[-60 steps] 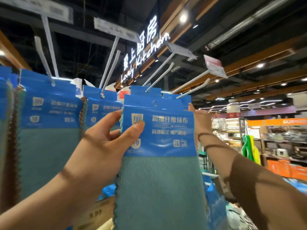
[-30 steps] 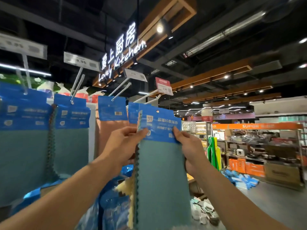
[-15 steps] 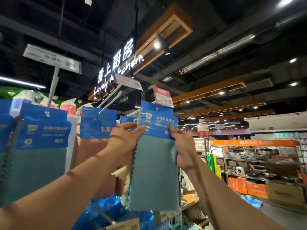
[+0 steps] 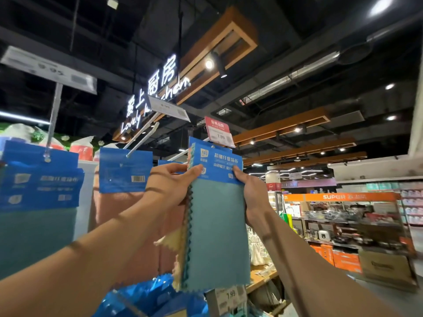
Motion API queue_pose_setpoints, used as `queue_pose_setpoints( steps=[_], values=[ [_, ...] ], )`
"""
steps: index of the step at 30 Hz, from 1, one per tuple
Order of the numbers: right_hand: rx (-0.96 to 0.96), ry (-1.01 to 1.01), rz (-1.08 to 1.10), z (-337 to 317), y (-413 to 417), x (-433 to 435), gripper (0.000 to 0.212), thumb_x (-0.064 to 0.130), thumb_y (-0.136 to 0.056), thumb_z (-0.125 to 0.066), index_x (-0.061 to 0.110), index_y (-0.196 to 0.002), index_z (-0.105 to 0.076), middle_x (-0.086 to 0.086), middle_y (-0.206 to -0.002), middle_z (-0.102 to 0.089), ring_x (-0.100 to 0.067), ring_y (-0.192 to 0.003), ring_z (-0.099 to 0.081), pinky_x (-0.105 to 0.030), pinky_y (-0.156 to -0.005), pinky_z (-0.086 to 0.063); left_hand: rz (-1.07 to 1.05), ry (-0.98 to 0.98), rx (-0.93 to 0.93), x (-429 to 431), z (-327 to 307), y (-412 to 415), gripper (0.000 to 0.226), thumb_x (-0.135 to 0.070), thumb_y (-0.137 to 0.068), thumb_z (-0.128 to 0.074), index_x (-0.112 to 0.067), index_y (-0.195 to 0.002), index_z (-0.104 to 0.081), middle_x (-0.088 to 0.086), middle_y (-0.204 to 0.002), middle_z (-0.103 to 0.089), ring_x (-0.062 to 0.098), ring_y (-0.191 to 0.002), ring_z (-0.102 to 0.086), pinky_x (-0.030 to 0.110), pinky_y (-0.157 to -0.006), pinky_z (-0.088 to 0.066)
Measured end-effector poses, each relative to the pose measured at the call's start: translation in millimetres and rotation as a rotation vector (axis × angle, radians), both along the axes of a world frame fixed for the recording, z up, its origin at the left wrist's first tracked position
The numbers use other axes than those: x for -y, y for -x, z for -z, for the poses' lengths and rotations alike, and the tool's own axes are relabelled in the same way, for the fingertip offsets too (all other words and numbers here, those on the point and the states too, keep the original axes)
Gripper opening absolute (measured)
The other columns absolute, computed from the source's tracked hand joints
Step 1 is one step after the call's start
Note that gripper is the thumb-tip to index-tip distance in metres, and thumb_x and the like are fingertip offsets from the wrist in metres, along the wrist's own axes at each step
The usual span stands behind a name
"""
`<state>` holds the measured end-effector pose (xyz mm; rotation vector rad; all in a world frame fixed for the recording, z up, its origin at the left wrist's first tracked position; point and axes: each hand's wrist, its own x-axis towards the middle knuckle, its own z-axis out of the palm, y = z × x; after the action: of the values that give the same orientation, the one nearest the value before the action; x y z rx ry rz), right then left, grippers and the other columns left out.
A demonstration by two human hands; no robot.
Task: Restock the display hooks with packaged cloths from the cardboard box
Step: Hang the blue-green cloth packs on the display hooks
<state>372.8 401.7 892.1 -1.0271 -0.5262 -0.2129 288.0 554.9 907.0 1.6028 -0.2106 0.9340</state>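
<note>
I hold a teal packaged cloth (image 4: 217,229) with a blue card header up at the rightmost display hook (image 4: 183,153), just under a red price tag (image 4: 219,132). My left hand (image 4: 170,188) pinches the header's left edge. On the right edge, my right hand (image 4: 253,195) grips the same header. The header's hole sits at the hook's tip; whether it is threaded on I cannot tell. Two other hooks (image 4: 139,143) to the left carry hanging cloth packs (image 4: 124,173). The cardboard box is out of view.
More blue-headed teal packs (image 4: 39,202) hang at far left under a white price label (image 4: 49,69). Blue packaging (image 4: 146,298) lies below. A lit kitchen sign (image 4: 155,88) hangs overhead. An aisle and orange cookware shelves (image 4: 343,223) lie to the right.
Both hands have carried the teal pack from the middle hooks to the rightmost hook and raised it. My view has swung right and tilted up.
</note>
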Motion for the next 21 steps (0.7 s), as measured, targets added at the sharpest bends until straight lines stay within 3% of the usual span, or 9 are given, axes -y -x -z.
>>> queue_pose_setpoints(
  steps=[3,6,10,13,16,17,20,21],
  values=[
    [-0.004,0.026,0.005,-3,-6,0,0.026,0.03,-0.091,-0.07,0.007,-0.103,-0.069,-0.012,-0.095,-0.078,-0.029,-0.082,-0.075,-0.037,-0.064,-0.061,-0.022,-0.017,-0.02,-1,-1,-5,0.022,-0.035,-0.084,-0.079,-0.017,-0.091,-0.068,-0.002,-0.077,-0.069,0.001,-0.043,-0.062,0.018,-0.042,-0.054],
    [-0.025,0.089,-0.016,-2,-15,-4,0.029,0.03,-0.089,-0.072,0.007,-0.105,-0.07,-0.012,-0.097,-0.077,-0.032,-0.091,-0.075,-0.049,-0.086,-0.059,-0.031,0.013,-0.066,-6,3,-7,0.021,-0.031,-0.086,-0.078,-0.014,-0.089,-0.066,0.001,-0.074,-0.068,0.003,-0.04,-0.062,0.019,-0.04,-0.053],
    [-0.06,0.136,-0.057,8,-31,-26,0.035,0.027,-0.086,-0.076,0.001,-0.109,-0.072,-0.017,-0.101,-0.076,-0.038,-0.098,-0.072,-0.053,-0.091,-0.057,-0.115,-0.002,-0.132,-29,15,-17,0.027,-0.035,-0.084,-0.08,-0.014,-0.094,-0.068,0.005,-0.078,-0.07,0.017,-0.06,-0.065,0.029,-0.06,-0.057],
    [-0.066,0.157,-0.058,14,-42,-45,0.04,0.028,-0.084,-0.079,-0.001,-0.11,-0.07,-0.022,-0.106,-0.074,-0.041,-0.098,-0.071,-0.056,-0.089,-0.056,-0.213,-0.061,-0.157,-44,17,-29,0.023,-0.036,-0.085,-0.079,-0.018,-0.086,-0.066,0.007,-0.083,-0.069,0.019,-0.065,-0.062,0.03,-0.064,-0.055],
    [-0.056,0.158,-0.032,7,-51,-54,0.029,0.024,-0.086,-0.075,0.002,-0.104,-0.07,-0.022,-0.106,-0.073,-0.039,-0.092,-0.071,-0.051,-0.086,-0.058,-0.312,-0.114,-0.235,-54,8,-37,0.027,-0.038,-0.087,-0.076,-0.012,-0.091,-0.07,0.011,-0.094,-0.072,0.027,-0.08,-0.068,0.039,-0.078,-0.06],
    [-0.051,0.164,-0.026,3,-55,-55,0.028,0.023,-0.086,-0.075,0.002,-0.104,-0.07,-0.021,-0.105,-0.074,-0.036,-0.086,-0.071,-0.047,-0.081,-0.059,-0.321,-0.121,-0.263,-57,4,-39,0.031,-0.037,-0.087,-0.077,-0.008,-0.097,-0.07,0.012,-0.096,-0.073,0.028,-0.08,-0.069,0.039,-0.075,-0.062],
    [-0.073,0.199,0.008,-3,-65,-64,0.024,0.023,-0.087,-0.075,0.002,-0.097,-0.068,-0.015,-0.091,-0.072,-0.027,-0.071,-0.067,-0.032,-0.064,-0.057,-0.274,-0.086,-0.332,-65,-2,-42,0.039,-0.028,-0.083,-0.082,-0.003,-0.108,-0.067,0.013,-0.091,-0.072,0.024,-0.065,-0.067,0.03,-0.044,-0.057],
    [-0.072,0.21,0.015,-1,-68,-71,0.025,0.026,-0.085,-0.077,0.003,-0.091,-0.068,-0.013,-0.086,-0.072,-0.025,-0.07,-0.068,-0.03,-0.062,-0.058,-0.289,-0.092,-0.335,-69,-1,-45,0.04,-0.029,-0.081,-0.084,-0.003,-0.106,-0.067,0.012,-0.088,-0.071,0.024,-0.063,-0.067,0.03,-0.043,-0.057]
  ],
)
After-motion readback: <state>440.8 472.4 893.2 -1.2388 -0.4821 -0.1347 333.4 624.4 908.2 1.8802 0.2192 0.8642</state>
